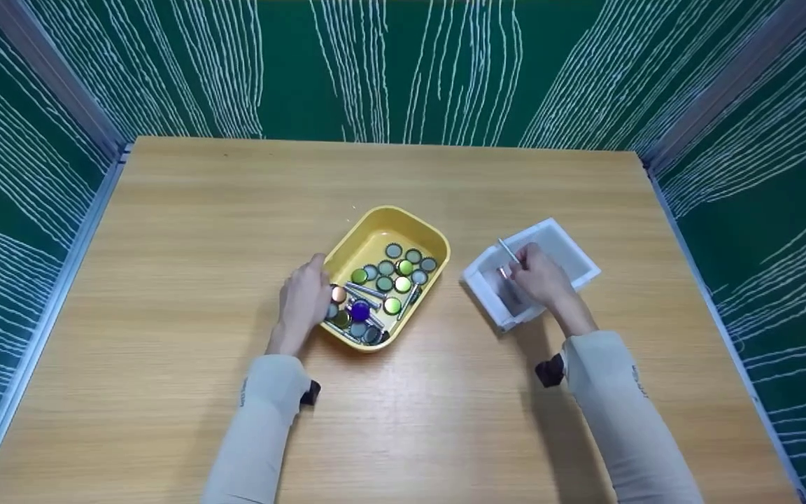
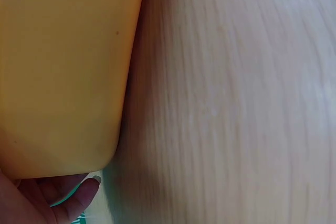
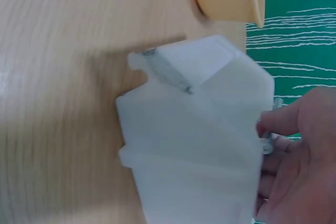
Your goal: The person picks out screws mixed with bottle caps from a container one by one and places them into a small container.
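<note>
My left hand [image 1: 303, 294] holds the left rim of a yellow tub [image 1: 438, 234], its fingertips hidden beyond the edge. In the left wrist view, the fingers [image 2: 79, 200] curl by the tub's end. The tub contains several bottle caps [image 1: 385, 267], green, grey and one dark blue [image 1: 360, 311], mixed with silver bolts [image 1: 366, 290]. Over a white plastic bin [image 1: 567, 241], my right hand [image 1: 541, 275] pinches a slim silver bolt [image 1: 507, 248] between thumb and fingers. In the right wrist view the bin's wall partly hides the bolt [image 3: 269, 142].
Both containers stand on a wooden table [image 1: 235, 196], the white bin to the right of the tub with a strip of tabletop between. Green panels [image 1: 291, 77] with white streaks enclose the back and both sides. A small dark device [image 1: 550, 371] sits at the right cuff.
</note>
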A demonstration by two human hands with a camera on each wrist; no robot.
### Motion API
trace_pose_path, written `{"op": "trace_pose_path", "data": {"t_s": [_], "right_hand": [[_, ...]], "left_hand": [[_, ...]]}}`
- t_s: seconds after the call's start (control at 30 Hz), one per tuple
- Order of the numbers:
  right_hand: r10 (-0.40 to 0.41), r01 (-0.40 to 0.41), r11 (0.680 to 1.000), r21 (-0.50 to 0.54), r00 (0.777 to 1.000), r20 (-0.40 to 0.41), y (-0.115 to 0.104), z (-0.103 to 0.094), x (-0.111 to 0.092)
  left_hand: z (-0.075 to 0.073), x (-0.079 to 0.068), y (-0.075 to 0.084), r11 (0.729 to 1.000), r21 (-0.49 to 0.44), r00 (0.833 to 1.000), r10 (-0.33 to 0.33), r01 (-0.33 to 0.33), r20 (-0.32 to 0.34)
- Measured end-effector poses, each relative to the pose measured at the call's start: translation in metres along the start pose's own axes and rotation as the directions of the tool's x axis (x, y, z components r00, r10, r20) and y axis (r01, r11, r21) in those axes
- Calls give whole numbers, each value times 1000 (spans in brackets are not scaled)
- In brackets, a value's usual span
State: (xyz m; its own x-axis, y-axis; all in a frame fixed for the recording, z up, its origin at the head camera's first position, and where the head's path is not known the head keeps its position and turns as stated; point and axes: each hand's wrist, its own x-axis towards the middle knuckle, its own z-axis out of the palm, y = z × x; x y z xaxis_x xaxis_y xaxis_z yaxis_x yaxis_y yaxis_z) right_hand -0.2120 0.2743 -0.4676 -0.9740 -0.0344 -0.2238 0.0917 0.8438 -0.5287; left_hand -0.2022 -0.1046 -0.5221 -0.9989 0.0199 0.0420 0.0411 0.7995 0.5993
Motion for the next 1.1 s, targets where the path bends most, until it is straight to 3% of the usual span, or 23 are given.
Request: {"op": "trace_pose_path", "data": {"t_s": [0.27,0.63,0.77,0.97,1.1], "right_hand": [[111,-109,991,-72,994,24,9,0,3],[188,-174,976,-130,977,101,8,2,9],[180,-154,964,-216,978,107,7,6,11],[106,-73,917,-392,992,63,9,11,16],[114,-74,924,-374,990,84,8,10,16]], "left_hand": [[-1,1,1,999,-26,999,-22,23,29],[0,1,0,999,-23,998,-34,35,50],[0,0,0,998,-37,997,-50,52,62],[0,0,0,999,-24,998,-45,46,40],[-1,1,0,999,-22,998,-37,38,46]]}}
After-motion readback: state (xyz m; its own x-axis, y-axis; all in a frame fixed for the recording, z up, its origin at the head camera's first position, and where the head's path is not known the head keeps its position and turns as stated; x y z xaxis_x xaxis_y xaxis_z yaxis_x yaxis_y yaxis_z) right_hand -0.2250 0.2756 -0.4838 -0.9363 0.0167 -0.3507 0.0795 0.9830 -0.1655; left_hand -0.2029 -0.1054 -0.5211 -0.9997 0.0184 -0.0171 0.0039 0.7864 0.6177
